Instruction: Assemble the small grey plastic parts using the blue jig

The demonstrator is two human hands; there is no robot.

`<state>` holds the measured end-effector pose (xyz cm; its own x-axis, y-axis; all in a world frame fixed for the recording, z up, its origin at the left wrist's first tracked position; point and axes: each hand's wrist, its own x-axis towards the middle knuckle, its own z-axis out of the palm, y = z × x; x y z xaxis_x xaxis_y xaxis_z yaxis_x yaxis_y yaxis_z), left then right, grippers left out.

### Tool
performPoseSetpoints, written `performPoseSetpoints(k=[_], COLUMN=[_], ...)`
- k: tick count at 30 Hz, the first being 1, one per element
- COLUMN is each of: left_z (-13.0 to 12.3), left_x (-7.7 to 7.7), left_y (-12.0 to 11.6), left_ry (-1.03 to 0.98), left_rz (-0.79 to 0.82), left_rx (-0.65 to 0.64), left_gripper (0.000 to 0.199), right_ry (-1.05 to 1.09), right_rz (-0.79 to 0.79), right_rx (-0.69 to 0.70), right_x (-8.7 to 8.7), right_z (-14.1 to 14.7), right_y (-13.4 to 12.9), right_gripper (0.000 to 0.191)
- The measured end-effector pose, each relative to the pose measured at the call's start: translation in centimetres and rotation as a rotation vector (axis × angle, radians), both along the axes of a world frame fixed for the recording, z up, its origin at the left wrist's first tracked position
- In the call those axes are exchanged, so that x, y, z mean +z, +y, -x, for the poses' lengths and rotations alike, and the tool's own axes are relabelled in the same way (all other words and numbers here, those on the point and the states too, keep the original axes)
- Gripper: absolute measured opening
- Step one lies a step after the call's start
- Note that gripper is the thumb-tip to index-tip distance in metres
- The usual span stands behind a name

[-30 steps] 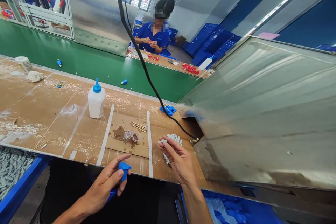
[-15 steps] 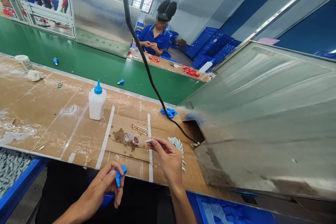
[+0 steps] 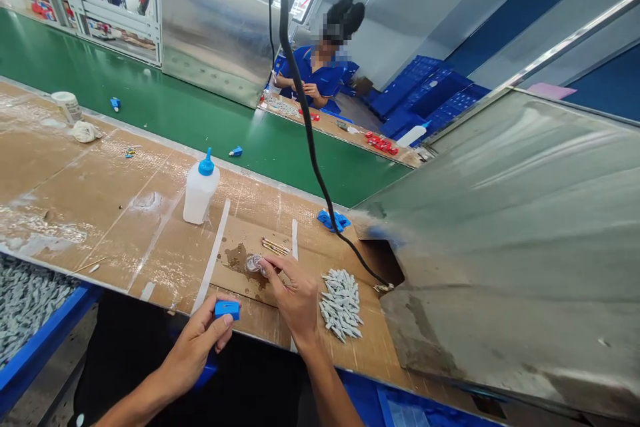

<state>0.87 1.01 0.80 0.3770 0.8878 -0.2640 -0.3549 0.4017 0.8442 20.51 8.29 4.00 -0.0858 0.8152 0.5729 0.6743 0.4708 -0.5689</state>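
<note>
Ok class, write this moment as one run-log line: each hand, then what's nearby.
left hand: holds blue part | right hand: at clear pot | nearby: grey pegs, squeeze bottle

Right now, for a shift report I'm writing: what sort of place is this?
Probably a small-parts assembly workshop: a long green conveyor belt runs beside a brown cardboard-covered workbench, with a white plastic squeeze bottle with a blue nozzle on it and stacked blue plastic crates beyond.
</note>
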Motion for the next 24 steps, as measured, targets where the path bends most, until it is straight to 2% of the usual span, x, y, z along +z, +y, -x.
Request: performPoseSetpoints(k=[5, 8, 12, 18, 24], left_z=[-0.3, -0.6, -0.8, -1.0, -1.2], left_x=[0.2, 0.6, 1.3, 1.8, 2.1], left_y=[0.5, 1.0, 1.5, 1.6, 1.6], left_ry=[-0.107, -0.221, -0.25, -0.276, -0.266], left_rz=[0.057, 0.141, 0.165, 0.144, 0.11], left_rx=[0.031, 0.07, 0.082, 0.062, 0.033], left_gripper=[0.032, 0.029, 0.026, 0.024, 0.025], right_ry=[0.077, 0.208, 0.392, 0.447, 0.493], right_rz=[-0.015, 0.052, 0.136, 0.211, 0.246], right_rx=[-0.034, -0.101, -0.133, -0.018, 0.056], right_x=[0.4, 0.5, 0.7, 1.0, 0.5], right_z=[0.1, 0.1, 0.6, 2.4, 3.5], right_y=[-0.9, -2.2, -4.3, -6.6, -6.8], right_gripper=[0.008, 0.009, 0.008, 0.006, 0.007])
